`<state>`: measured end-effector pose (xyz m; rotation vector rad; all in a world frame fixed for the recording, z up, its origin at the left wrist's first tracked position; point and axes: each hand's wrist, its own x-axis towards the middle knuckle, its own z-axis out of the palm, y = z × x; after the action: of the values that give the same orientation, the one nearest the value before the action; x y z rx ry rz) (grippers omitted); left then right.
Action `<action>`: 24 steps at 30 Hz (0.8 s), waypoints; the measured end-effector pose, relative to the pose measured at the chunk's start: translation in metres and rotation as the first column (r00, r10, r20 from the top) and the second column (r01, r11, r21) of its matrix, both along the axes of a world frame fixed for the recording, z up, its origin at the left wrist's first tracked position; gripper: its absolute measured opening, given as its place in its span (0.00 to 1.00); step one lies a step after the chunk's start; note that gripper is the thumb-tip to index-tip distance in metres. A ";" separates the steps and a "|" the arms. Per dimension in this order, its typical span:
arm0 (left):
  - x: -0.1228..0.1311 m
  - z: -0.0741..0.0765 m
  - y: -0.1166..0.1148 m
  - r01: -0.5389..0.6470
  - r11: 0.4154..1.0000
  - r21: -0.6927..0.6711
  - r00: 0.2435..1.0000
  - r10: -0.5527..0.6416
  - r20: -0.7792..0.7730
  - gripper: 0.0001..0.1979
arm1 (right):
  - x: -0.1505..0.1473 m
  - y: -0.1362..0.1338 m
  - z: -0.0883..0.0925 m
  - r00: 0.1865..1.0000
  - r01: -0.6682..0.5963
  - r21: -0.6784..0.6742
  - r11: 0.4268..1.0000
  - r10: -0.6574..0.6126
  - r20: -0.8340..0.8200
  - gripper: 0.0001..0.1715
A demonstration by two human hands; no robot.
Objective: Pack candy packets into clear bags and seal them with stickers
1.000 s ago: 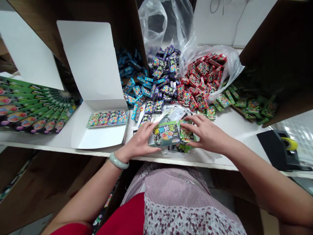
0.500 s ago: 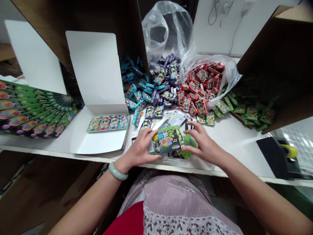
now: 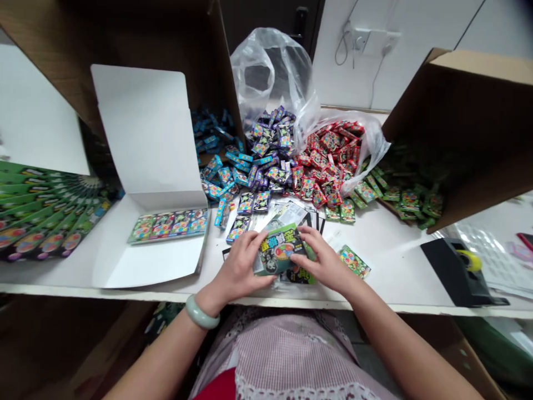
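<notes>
Two hands meet on one small green box (image 3: 280, 251), which sits just to the right of the open white box (image 3: 145, 166), at the near edge of the worktop (image 3: 400, 278). The left hand (image 3: 238, 268) has the box by its left end, thumb along the near side and fingers (image 3: 251, 243) curled over the far edge. The right hand (image 3: 323, 264) covers the right end, its fingers (image 3: 306, 238) pressed down on the top face. Both hands are closed on the box, and neither stands off from it. The long axis of the box runs left to right between the two palms, printed face up and tipped a little toward the person, so each hand is at one short end and both are equally near. More flat packs lie underneath it, half hidden. Farther right of the white box, past the right hand and apart from it, lies one loose green packet (image 3: 355, 261), nearer that hand than the other. Inside the white box a row of packets (image 3: 169, 224) lies against its back fold. Behind and to the right of it are heaps of blue packets (image 3: 219, 166), purple packets (image 3: 270, 149) and red packets (image 3: 328, 158).
</notes>
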<state>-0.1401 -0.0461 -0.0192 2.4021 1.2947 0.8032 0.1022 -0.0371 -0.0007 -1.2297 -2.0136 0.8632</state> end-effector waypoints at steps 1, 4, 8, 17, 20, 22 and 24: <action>-0.001 0.000 0.000 0.000 1.000 0.002 1.000 0.000 -0.002 0.49 | 0.000 0.003 -0.002 1.000 -0.012 -0.004 1.000 0.011 -0.018 0.15; -0.011 0.001 0.002 -0.027 1.000 -0.003 1.000 0.027 -0.013 0.48 | 0.015 0.033 -0.002 0.994 0.101 0.024 0.995 -0.101 0.030 0.14; -0.024 0.002 0.004 -0.074 0.997 -0.014 0.997 0.074 -0.024 0.44 | 0.056 0.106 0.003 0.841 0.463 0.157 0.872 -0.488 0.233 0.17; -0.020 -0.001 0.003 -0.094 0.995 -0.018 0.995 0.094 -0.024 0.43 | 0.086 0.173 -0.028 0.726 0.616 0.155 0.772 -0.633 0.270 0.16; -0.027 0.001 0.005 -0.115 0.993 -0.007 0.993 0.115 -0.018 0.42 | 0.099 0.173 -0.035 0.779 0.587 0.101 0.804 -0.594 0.202 0.15; -0.031 0.001 0.005 -0.129 0.992 0.001 0.991 0.129 -0.015 0.42 | 0.108 0.170 -0.035 0.821 0.546 0.088 0.833 -0.553 0.141 0.14; -0.035 0.000 0.004 -0.148 0.989 0.006 0.989 0.148 -0.016 0.41 | 0.112 0.164 -0.033 0.863 0.492 0.097 0.865 -0.500 0.080 0.14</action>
<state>-0.1748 -0.0421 -0.0190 2.3420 1.4933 0.8286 0.2140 0.1273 -0.0338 -1.6761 -1.6578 0.4738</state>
